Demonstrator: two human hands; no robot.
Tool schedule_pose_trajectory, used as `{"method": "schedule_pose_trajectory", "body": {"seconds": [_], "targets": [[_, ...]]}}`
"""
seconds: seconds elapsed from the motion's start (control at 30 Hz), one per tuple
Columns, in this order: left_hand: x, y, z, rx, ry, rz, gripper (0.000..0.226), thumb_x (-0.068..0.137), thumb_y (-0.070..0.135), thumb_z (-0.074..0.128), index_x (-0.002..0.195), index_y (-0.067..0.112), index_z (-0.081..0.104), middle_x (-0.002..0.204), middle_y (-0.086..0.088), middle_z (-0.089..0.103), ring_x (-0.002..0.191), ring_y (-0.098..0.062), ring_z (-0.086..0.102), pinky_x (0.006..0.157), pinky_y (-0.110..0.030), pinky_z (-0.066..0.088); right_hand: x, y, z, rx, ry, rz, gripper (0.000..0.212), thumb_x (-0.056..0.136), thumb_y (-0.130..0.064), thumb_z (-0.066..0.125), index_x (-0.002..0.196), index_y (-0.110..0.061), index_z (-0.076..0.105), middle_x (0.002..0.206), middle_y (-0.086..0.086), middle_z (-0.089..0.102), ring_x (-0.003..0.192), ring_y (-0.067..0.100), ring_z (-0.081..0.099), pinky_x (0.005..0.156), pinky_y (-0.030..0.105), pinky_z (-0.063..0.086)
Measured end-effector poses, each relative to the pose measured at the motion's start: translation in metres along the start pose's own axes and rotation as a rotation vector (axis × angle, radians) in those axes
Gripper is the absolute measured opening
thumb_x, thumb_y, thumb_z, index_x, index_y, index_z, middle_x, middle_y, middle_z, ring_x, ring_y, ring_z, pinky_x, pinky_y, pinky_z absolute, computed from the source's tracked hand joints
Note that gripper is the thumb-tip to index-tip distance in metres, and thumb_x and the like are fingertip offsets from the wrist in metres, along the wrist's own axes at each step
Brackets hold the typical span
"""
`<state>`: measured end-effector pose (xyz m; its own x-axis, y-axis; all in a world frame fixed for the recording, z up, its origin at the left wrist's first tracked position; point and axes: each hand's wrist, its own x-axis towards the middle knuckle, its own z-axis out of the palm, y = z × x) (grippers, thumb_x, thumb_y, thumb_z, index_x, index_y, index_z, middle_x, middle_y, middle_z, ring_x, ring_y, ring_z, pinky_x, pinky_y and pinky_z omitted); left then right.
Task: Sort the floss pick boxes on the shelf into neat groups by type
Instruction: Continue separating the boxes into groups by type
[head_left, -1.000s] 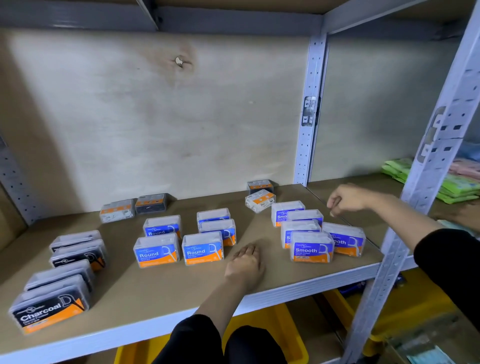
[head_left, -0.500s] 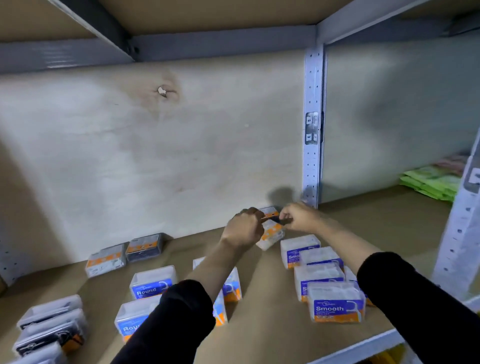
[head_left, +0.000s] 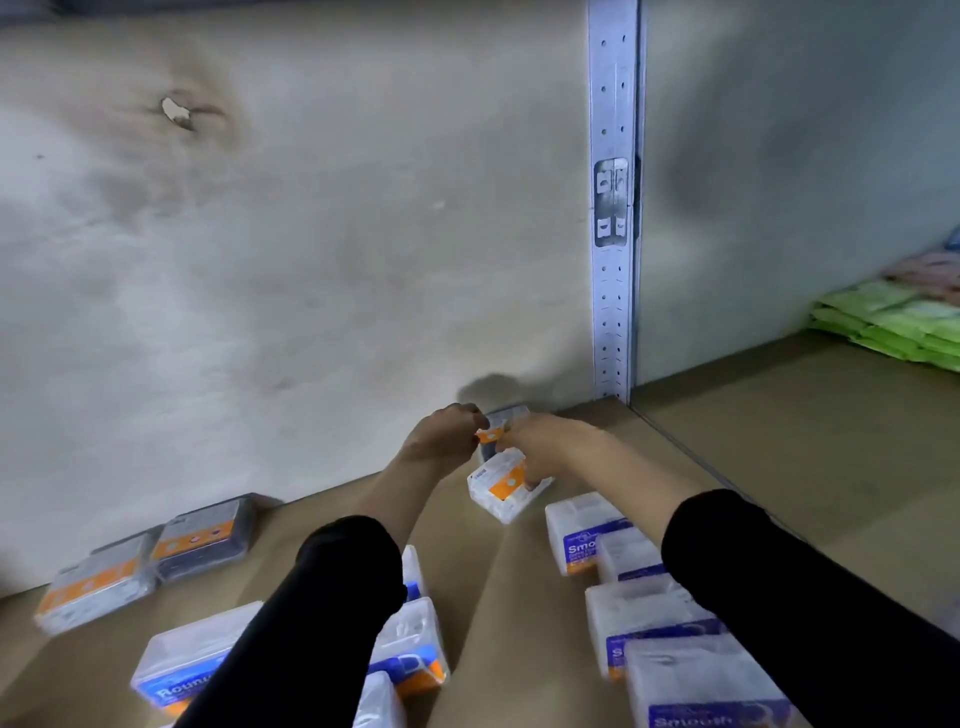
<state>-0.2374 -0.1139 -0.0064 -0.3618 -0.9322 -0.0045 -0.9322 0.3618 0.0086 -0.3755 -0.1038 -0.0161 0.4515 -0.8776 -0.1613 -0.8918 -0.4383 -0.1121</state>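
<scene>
At the back of the shelf (head_left: 509, 597), both my hands meet over two small boxes. My left hand (head_left: 447, 434) grips the dark box with an orange label (head_left: 501, 422) against the back wall. My right hand (head_left: 540, 447) holds the white box with an orange label (head_left: 501, 486), tilted and lifted just in front. Blue "Round" boxes (head_left: 176, 670) lie at lower left, partly hidden by my left sleeve. Purple "Smooth" boxes (head_left: 649, 618) lie at lower right under my right arm.
Another white orange-label box (head_left: 96, 587) and a dark one (head_left: 205, 538) sit by the back wall at left. A perforated metal upright (head_left: 613, 218) divides the shelf bays. Green packets (head_left: 893, 327) are stacked in the right bay.
My hands reached from the front of the shelf to the two boxes at the back. My head moved closer, and the white box now sits tilted in my right hand.
</scene>
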Motion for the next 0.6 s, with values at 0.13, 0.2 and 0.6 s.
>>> {"method": "schedule_pose_trajectory", "body": {"seconds": [0.13, 0.2, 0.6], "targets": [[0.017, 0.0, 0.011, 0.02, -0.026, 0.037, 0.034, 0.094, 0.011, 0.042, 0.124, 0.014, 0.057, 0.134, -0.003, 0.051, 0.12, -0.025, 0.052, 0.098, -0.035, 0.044, 0.004, 0.003, 0.003, -0.07, -0.079, -0.058, 0.066, 0.077, -0.009, 0.068, 0.136, -0.019, 0.04, 0.133, 0.005, 0.053, 0.118, 0.023, 0.052, 0.1, 0.031, 0.041], [0.025, -0.001, 0.015, -0.024, -0.056, 0.05, 0.031, 0.093, 0.015, 0.045, 0.121, 0.011, 0.059, 0.135, -0.004, 0.051, 0.12, -0.024, 0.052, 0.098, -0.031, 0.042, 0.005, 0.006, 0.007, -0.048, -0.048, -0.064, 0.067, 0.076, -0.01, 0.069, 0.137, -0.018, 0.041, 0.134, 0.005, 0.053, 0.119, 0.023, 0.052, 0.102, 0.032, 0.042], [0.039, -0.013, 0.023, -0.295, -0.093, -0.017, 0.044, 0.094, 0.011, 0.047, 0.064, 0.042, 0.036, 0.074, 0.027, 0.03, 0.091, -0.007, 0.044, 0.077, -0.002, 0.038, 0.003, 0.006, -0.003, -0.099, -0.049, -0.07, 0.05, 0.08, -0.028, 0.068, 0.126, -0.011, 0.057, 0.126, 0.009, 0.06, 0.114, 0.025, 0.055, 0.1, 0.035, 0.043]]}}
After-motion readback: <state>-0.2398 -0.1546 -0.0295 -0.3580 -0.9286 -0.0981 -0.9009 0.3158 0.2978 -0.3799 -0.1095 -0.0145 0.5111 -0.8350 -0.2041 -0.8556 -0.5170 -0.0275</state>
